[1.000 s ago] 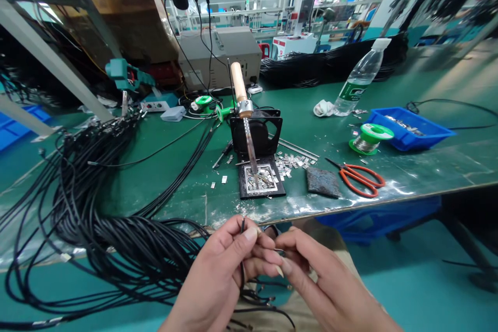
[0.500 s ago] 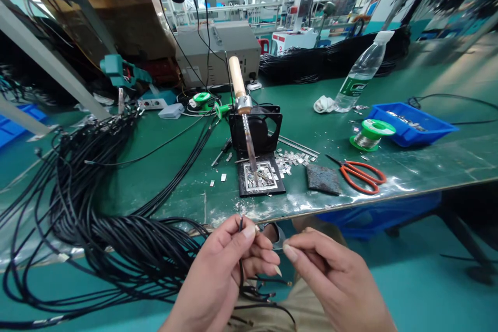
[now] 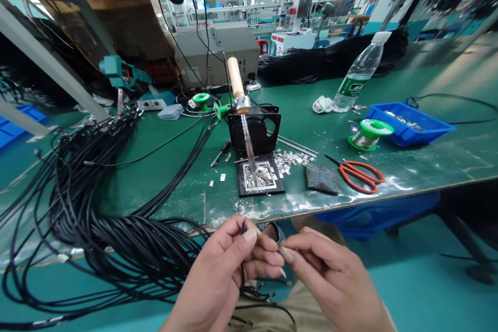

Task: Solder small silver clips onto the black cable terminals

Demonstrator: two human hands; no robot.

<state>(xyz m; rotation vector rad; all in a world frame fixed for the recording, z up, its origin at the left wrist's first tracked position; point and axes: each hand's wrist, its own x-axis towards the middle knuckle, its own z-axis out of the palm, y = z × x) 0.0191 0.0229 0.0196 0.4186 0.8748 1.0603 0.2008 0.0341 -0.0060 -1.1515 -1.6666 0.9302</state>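
My left hand [image 3: 233,259] pinches a thin black cable [image 3: 243,273] between thumb and forefinger, just off the bench's front edge. Its tip points up above the thumb. My right hand [image 3: 322,270] is closed, thumb against forefinger, with its fingertips beside the left fingers; anything in that pinch is too small to make out. Beyond the hands, a soldering iron [image 3: 237,85] with a wooden handle leans tip-down over a small framed tray [image 3: 246,187] of metal bits. A large bundle of black cables [image 3: 155,249] hangs over the edge to the left.
Behind the iron stands a black fan [image 3: 254,132]. Small metal pieces [image 3: 290,161] lie beside it. To the right are a dark pad [image 3: 322,179], orange-handled scissors [image 3: 360,175], a solder spool [image 3: 369,135], a blue bin [image 3: 412,127] and a tilted water bottle [image 3: 360,75].
My right fingertips have moved slightly left and now meet the left hand's fingers. The left hand keeps its pinch on the cable, nearly still.
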